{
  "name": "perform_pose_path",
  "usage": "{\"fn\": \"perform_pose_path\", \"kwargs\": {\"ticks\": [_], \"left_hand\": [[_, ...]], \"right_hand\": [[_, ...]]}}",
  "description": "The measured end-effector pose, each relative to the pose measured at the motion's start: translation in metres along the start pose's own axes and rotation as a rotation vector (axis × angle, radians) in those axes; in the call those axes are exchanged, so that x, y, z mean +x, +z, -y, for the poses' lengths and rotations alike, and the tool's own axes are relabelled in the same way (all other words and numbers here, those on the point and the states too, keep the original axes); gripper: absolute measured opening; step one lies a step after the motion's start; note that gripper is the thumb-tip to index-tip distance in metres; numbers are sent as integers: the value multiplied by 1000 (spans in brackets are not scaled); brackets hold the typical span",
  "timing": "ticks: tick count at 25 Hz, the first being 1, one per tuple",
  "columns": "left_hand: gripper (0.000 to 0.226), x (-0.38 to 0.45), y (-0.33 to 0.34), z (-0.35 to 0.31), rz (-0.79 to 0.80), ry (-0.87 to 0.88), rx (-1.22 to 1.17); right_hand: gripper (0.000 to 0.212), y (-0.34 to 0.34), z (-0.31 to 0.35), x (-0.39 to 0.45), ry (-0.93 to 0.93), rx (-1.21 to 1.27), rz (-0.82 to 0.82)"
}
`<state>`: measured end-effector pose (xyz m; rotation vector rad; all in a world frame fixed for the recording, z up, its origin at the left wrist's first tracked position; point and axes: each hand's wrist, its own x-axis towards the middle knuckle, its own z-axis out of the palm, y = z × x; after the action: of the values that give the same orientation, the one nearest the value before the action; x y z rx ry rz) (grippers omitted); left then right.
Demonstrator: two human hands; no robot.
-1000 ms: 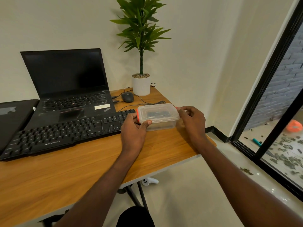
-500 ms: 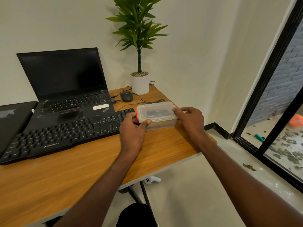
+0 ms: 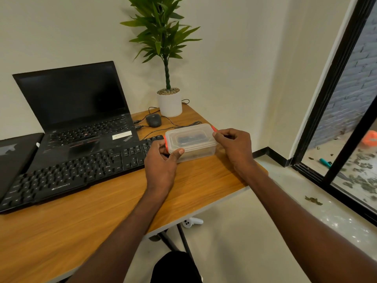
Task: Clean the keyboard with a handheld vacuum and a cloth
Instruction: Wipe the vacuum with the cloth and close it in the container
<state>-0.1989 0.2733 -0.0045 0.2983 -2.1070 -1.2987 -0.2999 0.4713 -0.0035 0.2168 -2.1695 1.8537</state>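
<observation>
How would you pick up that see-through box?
Hold the clear plastic box by its two short ends, one hand coming in from each side. It lies flat and long, with an orange clip at each end; the left hand and right hand already hold there.

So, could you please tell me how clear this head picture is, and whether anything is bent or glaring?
Head view: sharp on the hands, left and right, and the box, its contents dim through the lid; wide-angle lens bows the door frame; soft even light, faint plant shadow on the wall, no strong glare on the laptop screen.
</observation>
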Motion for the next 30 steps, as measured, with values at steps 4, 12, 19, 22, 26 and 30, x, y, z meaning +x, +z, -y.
{"fn": "perform_pose_path", "kwargs": {"ticks": [4,12,19,22,26,30], "left_hand": [[35,-1,0,-3,4,11,-10],[55,4,8,3,-59,78,502],[51,37,10,-15,80,132,803],[50,67,4,-16,153,150,925],[55,102,-8,-3,286,129,1002],[71,108,-42,3,321,67,791]], "right_hand": [[24,3,0,-3,-158,-213,-64],[64,12,-1,1,-176,-454,97],[55,18,16,7,-276,-871,114],[59,31,39,30,-204,-942,208],[54,56,43,62,-132,-1080,380],[66,69,47,56,-182,-1244,303]]}}
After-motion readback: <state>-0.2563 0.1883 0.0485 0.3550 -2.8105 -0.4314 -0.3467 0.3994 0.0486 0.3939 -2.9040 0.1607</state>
